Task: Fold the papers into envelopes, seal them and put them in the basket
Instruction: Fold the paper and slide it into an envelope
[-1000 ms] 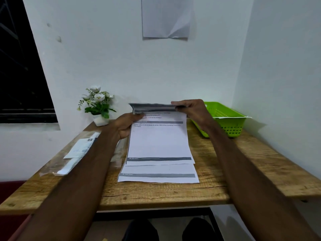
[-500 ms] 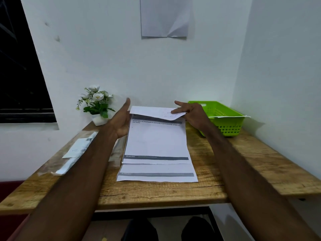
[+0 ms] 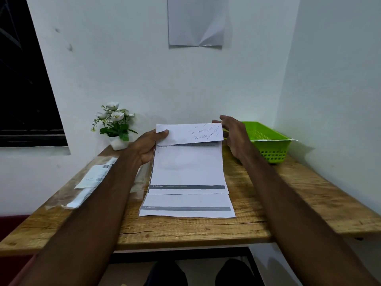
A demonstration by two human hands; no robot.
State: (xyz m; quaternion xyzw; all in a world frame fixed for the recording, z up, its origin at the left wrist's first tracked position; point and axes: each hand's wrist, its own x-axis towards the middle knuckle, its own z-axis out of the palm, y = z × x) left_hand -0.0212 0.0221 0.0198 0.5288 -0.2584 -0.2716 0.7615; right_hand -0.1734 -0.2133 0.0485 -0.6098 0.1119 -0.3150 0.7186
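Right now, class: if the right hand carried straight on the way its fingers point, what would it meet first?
The right hand points away from the person, past the folded paper flap. It would probably meet the white back wall first; depth is hard to judge.

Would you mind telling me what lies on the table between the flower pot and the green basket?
In the head view, the papers' folded-over top flap, held by the left hand and right hand.

Plain home desk corner: wooden table (image 3: 288, 205), potted flowers (image 3: 115, 124), dark window (image 3: 24, 79).
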